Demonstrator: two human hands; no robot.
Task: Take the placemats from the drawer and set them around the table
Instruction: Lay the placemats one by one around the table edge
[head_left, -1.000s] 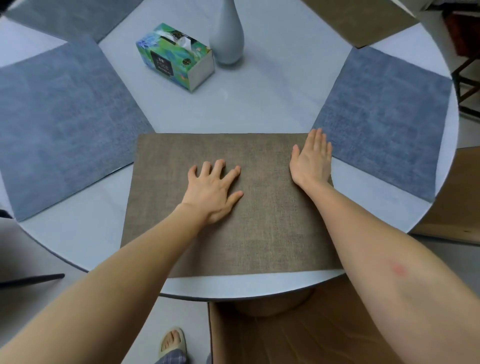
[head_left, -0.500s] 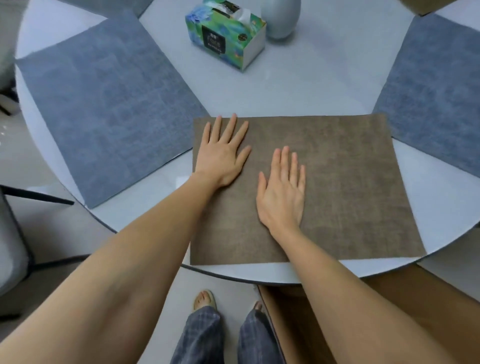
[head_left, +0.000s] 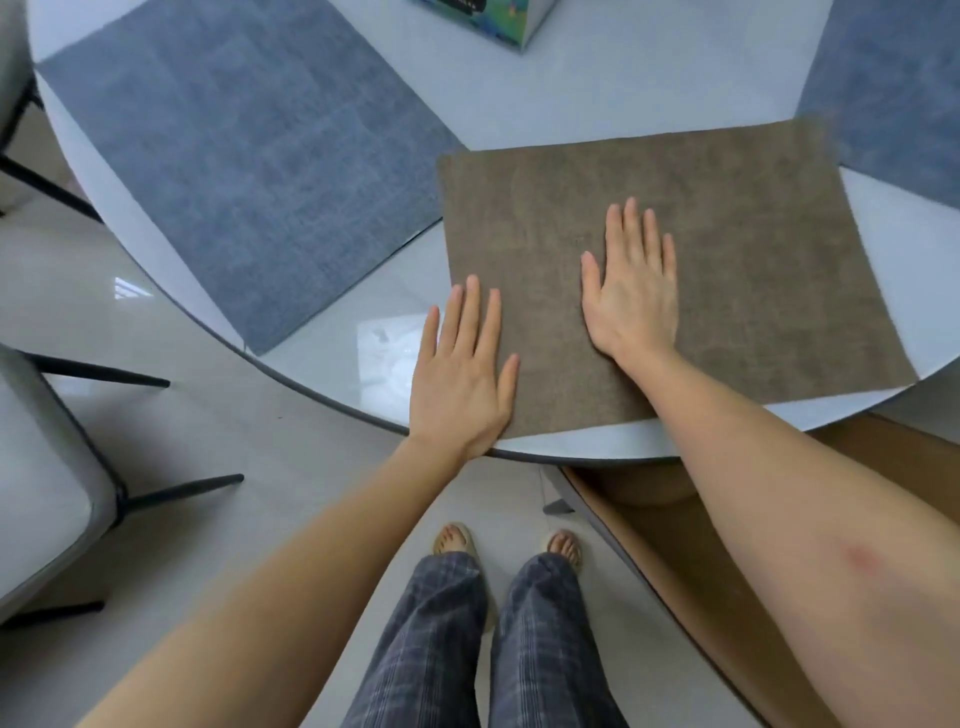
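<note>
- Right hand (head_left: 631, 299) lies flat, palm down, fingers straight and close together, on the middle of the brown woven rectangular placemat (head_left: 737, 270).
- Left hand (head_left: 462, 374) is flat too, fingers slightly spread, over that placemat's near-left corner and the table rim.
- The brown placemat lies at the near edge of the round white table (head_left: 374, 332), long axis across, far side tilted slightly up rightward.
- A blue-grey rectangular placemat (head_left: 244, 171) lies just left of it, another (head_left: 893, 88) at its far right corner.

Your round white table (head_left: 597, 93), glossy top, dark rim, a brown mat (head_left: 727, 260) flat at the near edge, a blue mat (head_left: 244, 171) just beside it on your left, another blue mat (head_left: 893, 93) at right, a box (head_left: 498, 21) farther back.
</note>
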